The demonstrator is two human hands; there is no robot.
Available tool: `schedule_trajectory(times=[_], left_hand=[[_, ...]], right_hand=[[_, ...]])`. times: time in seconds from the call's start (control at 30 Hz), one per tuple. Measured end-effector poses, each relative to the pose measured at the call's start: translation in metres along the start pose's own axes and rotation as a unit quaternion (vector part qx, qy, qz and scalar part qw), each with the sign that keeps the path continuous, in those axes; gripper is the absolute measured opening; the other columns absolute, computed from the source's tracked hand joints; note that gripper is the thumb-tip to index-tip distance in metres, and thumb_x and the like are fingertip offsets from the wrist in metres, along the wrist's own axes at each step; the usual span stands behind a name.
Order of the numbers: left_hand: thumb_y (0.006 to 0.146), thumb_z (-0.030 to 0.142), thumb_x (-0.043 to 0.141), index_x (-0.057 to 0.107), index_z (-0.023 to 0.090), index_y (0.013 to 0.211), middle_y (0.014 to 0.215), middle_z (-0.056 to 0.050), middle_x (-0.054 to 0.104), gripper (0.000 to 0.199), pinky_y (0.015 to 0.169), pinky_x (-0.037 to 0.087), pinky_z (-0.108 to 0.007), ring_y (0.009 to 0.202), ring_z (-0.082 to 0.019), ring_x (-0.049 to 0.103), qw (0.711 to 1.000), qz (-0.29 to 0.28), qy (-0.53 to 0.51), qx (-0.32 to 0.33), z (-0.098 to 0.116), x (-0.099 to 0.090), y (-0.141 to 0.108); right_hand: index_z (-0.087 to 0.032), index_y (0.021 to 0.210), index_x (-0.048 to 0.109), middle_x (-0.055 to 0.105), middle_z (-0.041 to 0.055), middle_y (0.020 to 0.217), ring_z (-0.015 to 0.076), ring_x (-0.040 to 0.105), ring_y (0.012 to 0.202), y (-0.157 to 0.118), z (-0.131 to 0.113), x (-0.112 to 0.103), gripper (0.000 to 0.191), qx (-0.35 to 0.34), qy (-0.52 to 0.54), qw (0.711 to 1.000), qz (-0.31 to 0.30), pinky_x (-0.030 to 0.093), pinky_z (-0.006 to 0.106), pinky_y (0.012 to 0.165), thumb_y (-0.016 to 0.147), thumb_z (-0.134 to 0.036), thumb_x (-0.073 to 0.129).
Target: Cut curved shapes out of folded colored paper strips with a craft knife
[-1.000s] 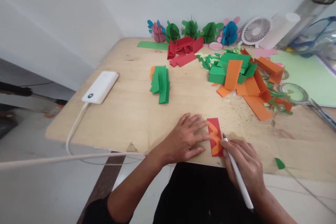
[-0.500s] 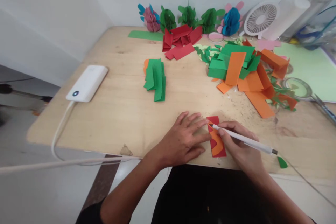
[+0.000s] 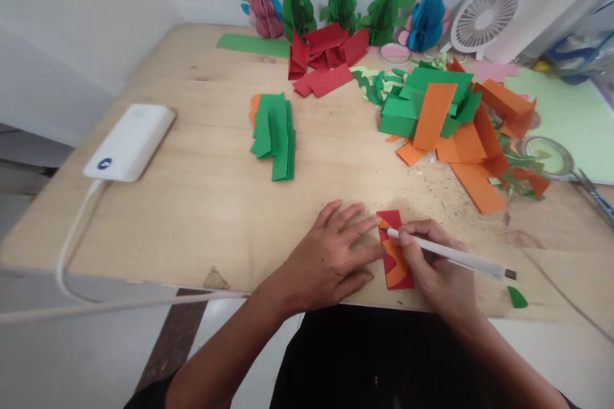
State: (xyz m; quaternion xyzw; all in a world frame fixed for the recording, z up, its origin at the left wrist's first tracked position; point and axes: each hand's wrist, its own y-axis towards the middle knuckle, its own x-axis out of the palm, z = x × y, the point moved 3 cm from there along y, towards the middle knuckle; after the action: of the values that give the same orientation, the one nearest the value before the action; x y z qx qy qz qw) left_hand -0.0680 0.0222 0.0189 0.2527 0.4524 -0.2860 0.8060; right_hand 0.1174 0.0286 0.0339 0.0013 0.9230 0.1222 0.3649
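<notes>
Near the table's front edge lies a red paper strip [image 3: 391,216] with a curved orange paper cutout [image 3: 398,275] on top of it. My left hand [image 3: 330,255] rests with fingers spread, its fingertips pressing on the left side of the cutout and strip. A white pen [image 3: 451,252] is pinched in my right hand [image 3: 439,268], and its dark tip touches the papers near the upper part of the cutout. My right fingers partly cover the strip's right side. To the right of that hand sits a small green paper scrap [image 3: 517,297].
Folded green papers [image 3: 275,134], red papers [image 3: 326,54] and a green-and-orange paper pile [image 3: 434,108] lie farther back. Several paper figures [image 3: 340,6] stand along the wall beside a white fan [image 3: 487,18]. A white power bank [image 3: 132,140] with a cable is at left, scissors [image 3: 595,195] at far right.
The camera view has shifted slightly, so the background things sit a little differently in the picture. Both hands, the pen and the papers under them hold nearly the same position.
</notes>
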Motion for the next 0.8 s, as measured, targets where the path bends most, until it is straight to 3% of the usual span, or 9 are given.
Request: schedule_trajectory(times=[0.2,0.4,0.8], left_hand=[[0.095,0.037,0.053,0.063,0.029,0.122,0.149,-0.007,0.047,0.03,0.117,0.018,-0.06,0.142,-0.033,0.032,1.0,0.004,-0.003,-0.004,0.0002,0.0003,-0.0008],[0.094,0.038,0.053,0.063,0.03,0.123,0.148,-0.006,0.047,0.031,0.117,0.018,-0.059,0.142,-0.033,0.033,1.0,0.007,0.005,0.0,0.0005,0.0006,-0.0003],[0.095,0.038,0.052,0.061,0.03,0.127,0.148,-0.008,0.047,0.034,0.116,0.02,-0.061,0.141,-0.034,0.033,1.0,0.003,0.008,0.002,0.0011,0.0005,0.0001]], right_hand=[[-0.023,0.084,0.064,0.069,-0.0035,0.069,0.009,0.063,0.057,0.0,-0.0004,0.001,0.012,0.0,0.005,1.0,-0.008,0.047,0.019,0.053,0.09,-0.032,0.059],[-0.023,0.082,0.063,0.064,-0.005,0.063,0.0075,0.052,0.046,0.0,-0.0019,0.0016,0.012,-0.011,-0.02,1.0,-0.009,0.041,0.02,0.047,0.09,-0.031,0.059],[-0.022,0.081,0.062,0.066,-0.0038,0.066,0.0079,0.053,0.047,-0.0014,-0.0045,0.002,0.012,-0.028,-0.036,0.999,-0.007,0.042,0.02,0.048,0.09,-0.029,0.058]])
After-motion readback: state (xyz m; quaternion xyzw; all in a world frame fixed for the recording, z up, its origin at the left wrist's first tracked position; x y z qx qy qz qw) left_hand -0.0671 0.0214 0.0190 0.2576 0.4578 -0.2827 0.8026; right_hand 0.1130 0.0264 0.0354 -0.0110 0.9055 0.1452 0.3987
